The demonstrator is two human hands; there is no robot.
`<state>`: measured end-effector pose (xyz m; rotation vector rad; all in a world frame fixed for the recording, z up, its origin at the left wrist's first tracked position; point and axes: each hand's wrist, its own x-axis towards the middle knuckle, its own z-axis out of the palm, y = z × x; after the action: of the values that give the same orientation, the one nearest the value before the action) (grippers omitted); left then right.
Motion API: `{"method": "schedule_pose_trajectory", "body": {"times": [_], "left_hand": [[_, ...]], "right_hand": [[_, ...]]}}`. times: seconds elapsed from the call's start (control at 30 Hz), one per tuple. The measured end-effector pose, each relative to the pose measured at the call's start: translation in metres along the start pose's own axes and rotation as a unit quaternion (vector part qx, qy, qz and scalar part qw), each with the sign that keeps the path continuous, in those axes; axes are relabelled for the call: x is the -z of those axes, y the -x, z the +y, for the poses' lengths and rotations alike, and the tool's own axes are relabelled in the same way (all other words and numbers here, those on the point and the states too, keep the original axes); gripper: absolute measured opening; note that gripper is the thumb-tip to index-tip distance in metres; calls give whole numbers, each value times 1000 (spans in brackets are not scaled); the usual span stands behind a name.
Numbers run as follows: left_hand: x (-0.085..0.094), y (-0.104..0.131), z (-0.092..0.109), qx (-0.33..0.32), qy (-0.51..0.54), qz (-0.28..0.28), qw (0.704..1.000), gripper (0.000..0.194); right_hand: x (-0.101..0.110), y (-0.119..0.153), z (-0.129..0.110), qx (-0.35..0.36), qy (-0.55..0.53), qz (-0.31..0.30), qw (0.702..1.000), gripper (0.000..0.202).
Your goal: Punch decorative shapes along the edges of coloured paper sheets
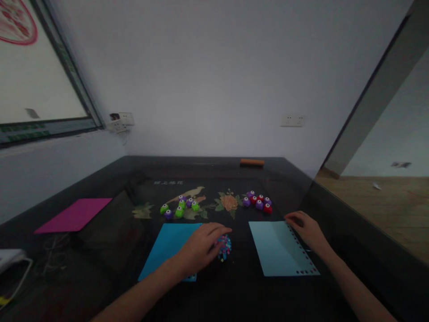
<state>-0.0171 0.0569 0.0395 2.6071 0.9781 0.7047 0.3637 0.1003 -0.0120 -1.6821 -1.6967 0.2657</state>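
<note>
from where i stand, taking the small heap as the clock's middle and the wall as twelve, the person's left hand (205, 245) is loosely curved, thumb and fingers apart, against the near side of that heap of tiny coloured bits (224, 248). whether it has picked any up, i can't tell. the right hand (305, 229), between two and three o'clock, has its fingertips drawn together at the far right corner of a pale blue sheet (276, 248); whether they pinch anything is too small to see. that sheet lies at three o'clock, with dark spots along its right edge and near right corner. at nine, partly under the left hand, lies a brighter blue sheet (169, 246).

farther out, green and purple toys with eye-like tops (180, 206) sit at eleven, red and purple ones (258, 202) at one. a printed flower (229, 202) shows at twelve on the black table (241, 295). a magenta sheet (77, 215) lies at ten, a white object (10, 256) at nine, and an orange-brown bar (252, 162) by the wall (208, 80), just past twelve.
</note>
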Motion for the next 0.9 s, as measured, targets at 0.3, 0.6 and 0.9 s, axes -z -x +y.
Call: {"method": "schedule_pose_trajectory", "body": {"times": [0.3, 0.6, 0.9], "left_hand": [[48, 63, -121, 174, -49, 130, 975, 25], [51, 66, -124, 170, -105, -30, 979, 27], [47, 71, -120, 172, -116, -102, 973, 58]], "right_hand": [[-18, -1, -73, 63, -66, -32, 995, 17], [-108, 11, -211, 266, 55, -214, 938, 14], [-163, 18, -226, 282, 143, -243, 917, 60]]}}
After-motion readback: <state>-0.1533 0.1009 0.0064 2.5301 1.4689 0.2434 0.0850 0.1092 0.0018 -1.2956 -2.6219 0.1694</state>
